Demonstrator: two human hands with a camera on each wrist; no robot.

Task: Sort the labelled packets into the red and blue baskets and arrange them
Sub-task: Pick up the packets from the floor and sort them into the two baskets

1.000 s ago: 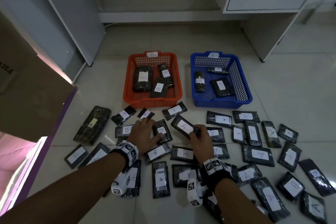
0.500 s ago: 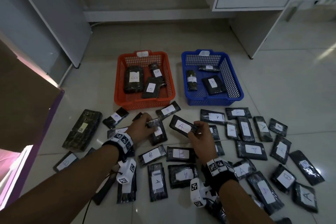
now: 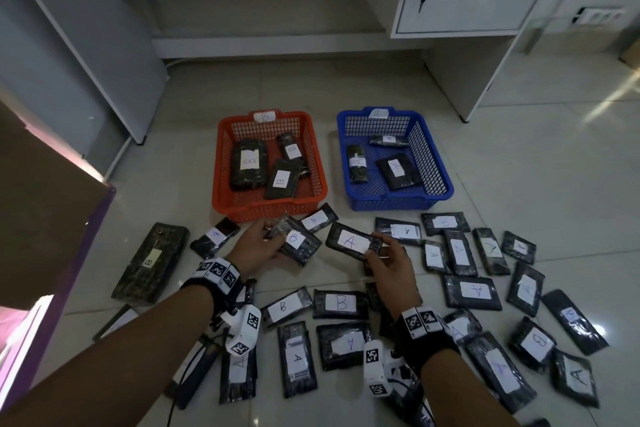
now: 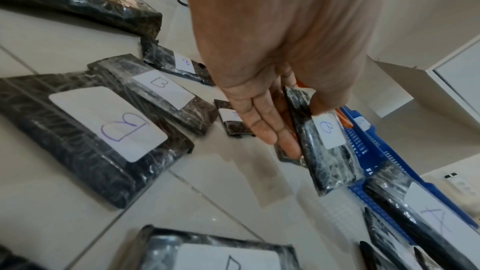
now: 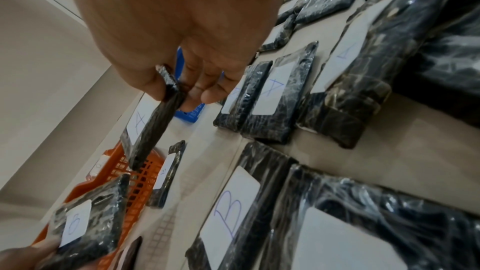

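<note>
Both hands are loaded and the carry to the baskets is the step in hand, by my reading. The left hand (image 3: 257, 251) grips a packet marked B (image 3: 294, 242), thumb on top and fingers beneath, lifted just near of the red basket (image 3: 221, 170). The right hand (image 3: 388, 262) pinches one end of a packet marked A (image 3: 351, 243) between thumb and fingertips, held off the floor (image 3: 519, 166) between the two baskets. Next each packet likely needs moving far-ward over its matching rim, B left, A right.

The red basket, tagged B, holds three B packets lying loosely, two overlapping. The blue basket (image 3: 440, 170), tagged A, holds three A packets, apart. Many packets remain scattered on the floor near the person.
</note>
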